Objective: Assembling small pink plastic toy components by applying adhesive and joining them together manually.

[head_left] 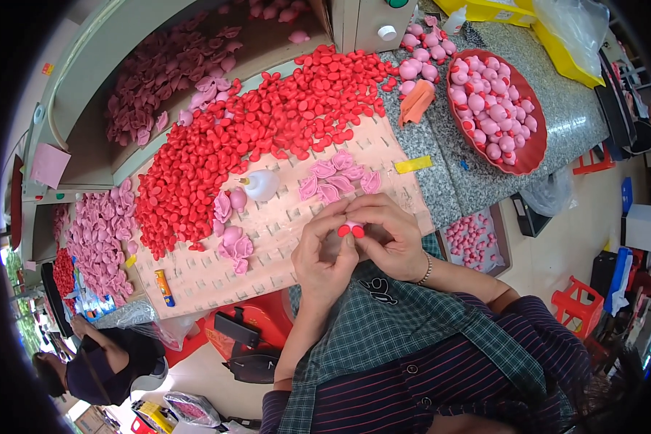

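Note:
Close in front of me, my left hand [324, 253] and my right hand [392, 235] meet around a small pink toy part [352, 225] with two red oval pieces at its lower end. Thumbs press near the red pieces from below, and curled fingers hide most of the pink body. Just beyond the hands lies a group of pink curled petal-like pieces [340, 173] on the pale board [282, 210]. A white squeeze bottle [260, 185] with a thin nozzle lies left of them, near a few pink balls and more petal-like pieces [236, 249].
A large heap of red oval pieces [267, 116] covers the board's far side. On the granite counter, a red bowl [535, 152] holds pink balls with red pieces. An orange cloth [417, 103], yellow tape [413, 165] and a glue tube [164, 287] lie around. Another person [105, 362] sits at the left.

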`<state>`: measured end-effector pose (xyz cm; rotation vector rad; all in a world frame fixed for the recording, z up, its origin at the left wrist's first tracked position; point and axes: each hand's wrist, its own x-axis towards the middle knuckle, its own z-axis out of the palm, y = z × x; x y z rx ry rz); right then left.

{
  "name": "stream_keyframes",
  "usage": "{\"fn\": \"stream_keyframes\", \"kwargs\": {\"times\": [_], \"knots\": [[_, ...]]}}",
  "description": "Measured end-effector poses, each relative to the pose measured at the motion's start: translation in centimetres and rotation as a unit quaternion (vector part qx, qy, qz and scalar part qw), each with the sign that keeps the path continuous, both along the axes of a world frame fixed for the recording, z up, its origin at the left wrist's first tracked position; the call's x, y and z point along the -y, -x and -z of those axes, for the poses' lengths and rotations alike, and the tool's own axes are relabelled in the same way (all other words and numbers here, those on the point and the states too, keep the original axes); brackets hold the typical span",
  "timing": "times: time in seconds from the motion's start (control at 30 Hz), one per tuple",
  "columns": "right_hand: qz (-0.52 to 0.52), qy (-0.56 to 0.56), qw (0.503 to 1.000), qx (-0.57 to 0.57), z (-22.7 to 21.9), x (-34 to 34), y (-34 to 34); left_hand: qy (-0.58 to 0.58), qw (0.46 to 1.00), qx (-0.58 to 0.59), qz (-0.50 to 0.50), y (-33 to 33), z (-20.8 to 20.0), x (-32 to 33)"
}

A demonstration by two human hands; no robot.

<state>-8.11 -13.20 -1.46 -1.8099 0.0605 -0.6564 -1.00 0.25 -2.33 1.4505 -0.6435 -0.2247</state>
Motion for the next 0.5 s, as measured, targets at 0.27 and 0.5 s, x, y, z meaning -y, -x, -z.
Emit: {"fn": "stream_keyframes", "kwargs": {"times": [0.27,0.5], "knots": [[0.008,-0.004,1.0,-0.023,-0.4,-0.18,0.21,0.001,1.0,0.029,0.0,-0.01,0.68,-0.13],[0.008,-0.013,1.0,-0.012,-0.05,-0.28,0.27,-0.028,0.999,0.037,0.019,-0.38,0.38,-0.21]]}}
